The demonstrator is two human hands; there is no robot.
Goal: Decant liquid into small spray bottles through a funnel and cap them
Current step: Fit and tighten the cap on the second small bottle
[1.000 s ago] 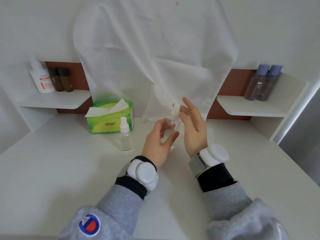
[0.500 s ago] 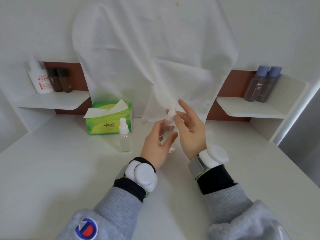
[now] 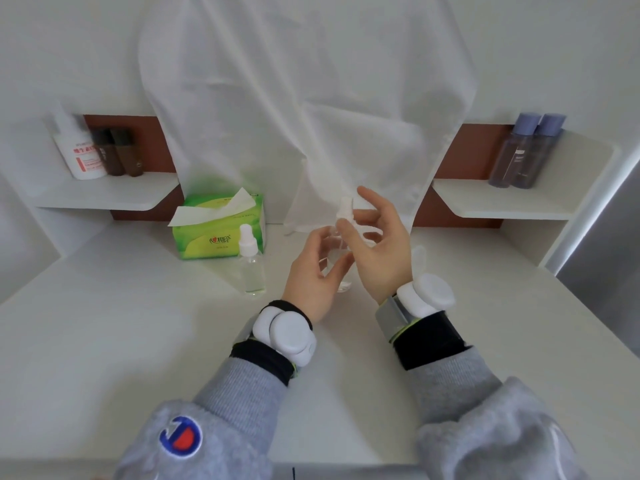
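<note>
1. Your left hand (image 3: pixel 313 271) is curled round the clear small bottle (image 3: pixel 343 285) at the centre of the frame, thumb on the near side and fingers behind it. The bottle is upright, its base at or just above the table (image 3: pixel 138 323).
2. Your right hand (image 3: pixel 377 251) pinches the white spray cap (image 3: pixel 345 206) on top of that bottle between the thumb and the bent fingers, with the forefinger raised clear. Whether the cap is fully screwed down cannot be told.
3. This looks like the capping step for this bottle. It appears to have clear liquid in it, though the level is hard to read.
4. Just to the left stands a second bottle (image 3: pixel 251 268), capped and holding liquid, so that one seems finished.
5. A pale translucent shape (image 3: pixel 419 258) behind your right wrist may be the funnel, but this is uncertain.
6. Behind the second bottle sits a green tissue box (image 3: pixel 207 240).
</note>
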